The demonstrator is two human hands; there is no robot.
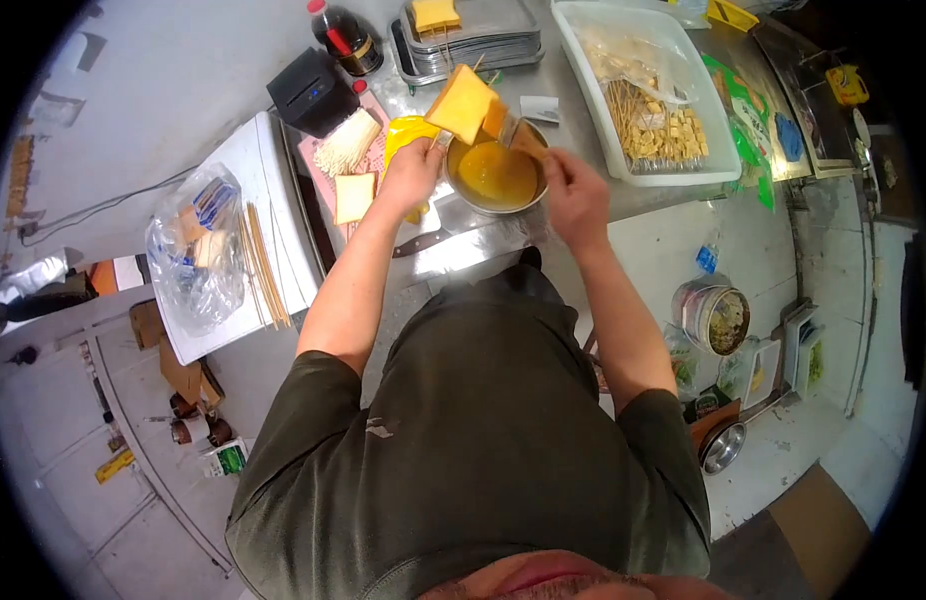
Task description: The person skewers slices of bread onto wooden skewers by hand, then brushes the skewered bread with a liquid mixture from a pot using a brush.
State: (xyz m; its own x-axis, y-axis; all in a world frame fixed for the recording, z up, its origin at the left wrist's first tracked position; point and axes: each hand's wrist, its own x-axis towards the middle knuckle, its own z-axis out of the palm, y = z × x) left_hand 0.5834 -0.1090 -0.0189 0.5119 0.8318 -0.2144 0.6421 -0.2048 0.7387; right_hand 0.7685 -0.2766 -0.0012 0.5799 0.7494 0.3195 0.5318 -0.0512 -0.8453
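Now, left hand [411,175]: curled by the bowl's left edge; whether it grips bowl or bread, I can't tell.
Right hand [580,195]: clasping what looks like a brown brush [528,142], angled over the bowl, tip up near the bread!
Bread slice [463,104]: tilted above the bowl's far edge, skewer tips showing beyond it.
Bowl [497,208]: metal, between the hands, yellow liquid [498,176] inside.
Left of it: second bread slice [355,198], white stringy bundle [348,142], black box [310,92], dark bottle [346,40].
Farther out: stacked trays [483,54], another slice [435,14] on top.
Right side: white tub [683,179] on the metal tabletop [573,95], loaded with skewers [668,125].
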